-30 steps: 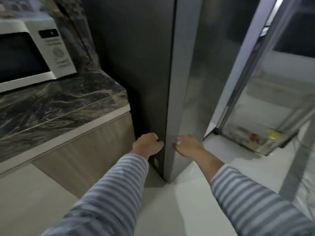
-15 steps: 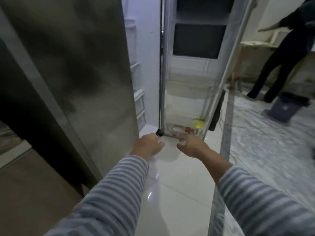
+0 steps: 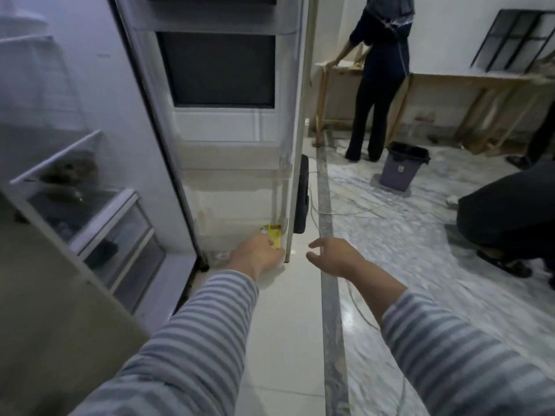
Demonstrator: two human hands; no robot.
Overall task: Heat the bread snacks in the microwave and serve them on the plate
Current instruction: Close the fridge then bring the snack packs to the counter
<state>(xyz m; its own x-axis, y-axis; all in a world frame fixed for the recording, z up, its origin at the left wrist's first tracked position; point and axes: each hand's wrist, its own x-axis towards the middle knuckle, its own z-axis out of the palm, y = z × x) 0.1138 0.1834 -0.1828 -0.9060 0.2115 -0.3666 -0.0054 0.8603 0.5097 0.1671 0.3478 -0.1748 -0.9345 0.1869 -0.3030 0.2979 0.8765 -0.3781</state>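
I stand in front of an open fridge. Its right door swings out ahead of me, with clear bins on its inner side. A yellow packet sits in the lowest bin. My left hand is low in front of that bin with the fingers curled, just below the packet. My right hand hovers to the right of the door's edge, fingers apart and holding nothing. A blurred brownish item lies under a glass shelf inside the fridge. I cannot tell what it is. No microwave or plate is in view.
The other fridge door fills the lower left. Drawers sit low in the fridge. One person stands at a wooden bench, and another crouches at right. A grey bin and cables lie on the marble floor.
My view has swung right, from the counter and microwave to the open fridge. Both hands have left the closed door's edge; the right hand has opened and spread its fingers.
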